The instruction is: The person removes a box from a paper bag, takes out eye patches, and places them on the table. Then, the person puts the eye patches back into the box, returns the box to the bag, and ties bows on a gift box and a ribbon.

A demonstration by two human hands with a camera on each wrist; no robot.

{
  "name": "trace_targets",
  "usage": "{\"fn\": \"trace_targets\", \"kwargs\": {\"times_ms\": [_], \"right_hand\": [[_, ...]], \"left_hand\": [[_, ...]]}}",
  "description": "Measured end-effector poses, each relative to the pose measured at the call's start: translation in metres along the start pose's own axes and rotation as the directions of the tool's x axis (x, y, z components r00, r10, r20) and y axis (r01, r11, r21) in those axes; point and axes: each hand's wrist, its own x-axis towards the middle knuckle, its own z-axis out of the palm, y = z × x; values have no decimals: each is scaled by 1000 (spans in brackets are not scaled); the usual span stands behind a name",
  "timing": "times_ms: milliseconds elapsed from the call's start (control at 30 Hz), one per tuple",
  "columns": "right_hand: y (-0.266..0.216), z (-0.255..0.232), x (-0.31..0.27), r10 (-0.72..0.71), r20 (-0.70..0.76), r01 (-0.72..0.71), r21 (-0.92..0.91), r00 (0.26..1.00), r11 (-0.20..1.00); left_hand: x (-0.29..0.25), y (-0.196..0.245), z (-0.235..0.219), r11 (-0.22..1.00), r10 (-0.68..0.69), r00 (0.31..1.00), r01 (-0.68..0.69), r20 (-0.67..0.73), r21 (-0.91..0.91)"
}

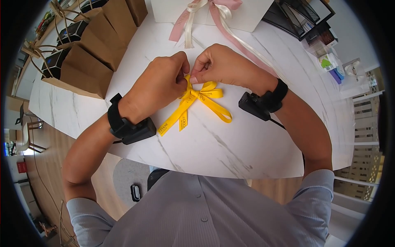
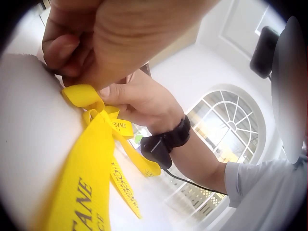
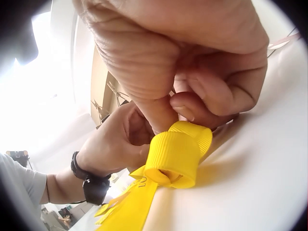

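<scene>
A yellow ribbon bow (image 1: 194,94) with dark printed lettering lies over the white marbled tabletop, its loops spreading to the right and its tails toward the person. My left hand (image 1: 158,84) pinches the bow's far upper part from the left, fingers curled. From the right, the thumb and forefinger of my right hand (image 1: 224,68) pinch the ribbon close beside the left fingertips. In the left wrist view, one broad tail (image 2: 86,178) hangs near the camera below the knot. A rounded yellow loop (image 3: 173,156) stands up under the right fingertips in the right wrist view, which hide part of the ribbon.
Several brown paper bags (image 1: 84,74) with twisted handles stand at the left edge. At the far side is a white box (image 1: 247,16) with a pink ribbon (image 1: 181,24) and a cream ribbon (image 1: 189,37). Black trays (image 1: 288,18) and small items stand at the far right.
</scene>
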Motion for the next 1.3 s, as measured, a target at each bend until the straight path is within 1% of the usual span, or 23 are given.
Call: {"fn": "trace_targets", "kwargs": {"times_ms": [67, 133, 167, 233, 267, 333, 367, 400, 433, 467, 533, 567, 633, 667, 733, 867, 933, 967, 1033, 1167, 1233, 1267, 1300], "right_hand": [[-3, 0, -2, 12, 7, -12, -13, 1000, 1000], [-10, 0, -8, -49, 2, 49, -69, 999, 996], [-12, 2, -11, -48, 2, 48, -68, 999, 997], [-16, 5, -16, -146, -87, 129, -175, 986, 976], [-17, 6, -19, -145, -87, 128, -176, 986, 976], [-20, 8, -22, -280, -98, 248, -252, 955, 935], [-19, 9, -24, -284, -95, 253, -253, 954, 934], [-15, 11, -25, -513, -77, 429, -452, 855, 782], [-14, 11, -26, -705, -6, 551, -620, 709, 559], [-15, 11, -28, -709, 3, 559, -618, 705, 553], [-18, 9, -31, -702, 114, 582, -660, 703, 476], [-19, 7, -29, -705, 114, 584, -659, 700, 473], [-21, 4, -23, -672, 190, 562, -728, 716, 393], [-22, 4, -21, -676, 189, 564, -728, 713, 391], [-23, 6, -16, -636, 252, 564, -748, 729, 350], [-20, 10, -14, -670, 232, 577, -736, 705, 353], [-18, 10, -15, -697, 183, 590, -699, 694, 404], [-17, 10, -15, -696, 184, 590, -700, 694, 403], [-14, 8, -15, -685, 168, 594, -665, 709, 452], [-10, 4, -18, -666, 182, 583, -678, 723, 448], [-10, 4, -18, -697, 177, 617, -643, 695, 453], [-9, 4, -18, -698, 177, 618, -642, 694, 453], [-8, 4, -17, -697, 172, 622, -629, 697, 467]], "left_hand": [[-1, 1, 0, 1000, -19, 1000, 19, -10, 5], [-1, 2, -1, 999, -26, 999, 26, -21, 35], [-1, 1, -1, 999, -25, 999, 26, -20, 35], [0, -4, -4, 999, -39, 999, 39, 9, -34], [1, -6, -6, 999, -38, 999, 38, 10, -34], [0, -10, -9, 1000, -1, 1000, 2, 19, -29], [-1, -10, -11, 1000, -4, 1000, 4, 15, -28], [-4, -8, -14, 1000, -1, 1000, 1, 21, -30], [-7, -7, -16, 999, 0, 1000, 1, 27, -34], [-10, -7, -19, 999, -7, 1000, 7, 19, -35], [-17, -8, -27, 999, -11, 1000, 10, 15, 45], [-19, -10, -29, 999, -12, 1000, 12, 13, 48], [-23, -15, -33, 999, 30, 999, -29, -30, 29], [-23, -16, -33, 999, 29, 999, -28, -32, 34], [-25, -19, -32, 996, 17, 999, -20, -36, -90], [-24, -17, -26, 992, 41, 999, -41, -10, -115], [-23, -17, -21, 980, 89, 996, -87, 3, -181], [-22, -18, -21, 979, 90, 996, -88, 2, -182], [-19, -19, -20, 977, 133, 991, -128, 15, -167], [-19, -24, -21, 965, 190, 981, -180, 38, -189], [-20, -27, -21, 937, 322, 945, -310, 52, -160], [-19, -30, -20, 938, 321, 946, -309, 52, -159], [-18, -33, -19, 920, 383, 922, -376, 54, -111]]}}
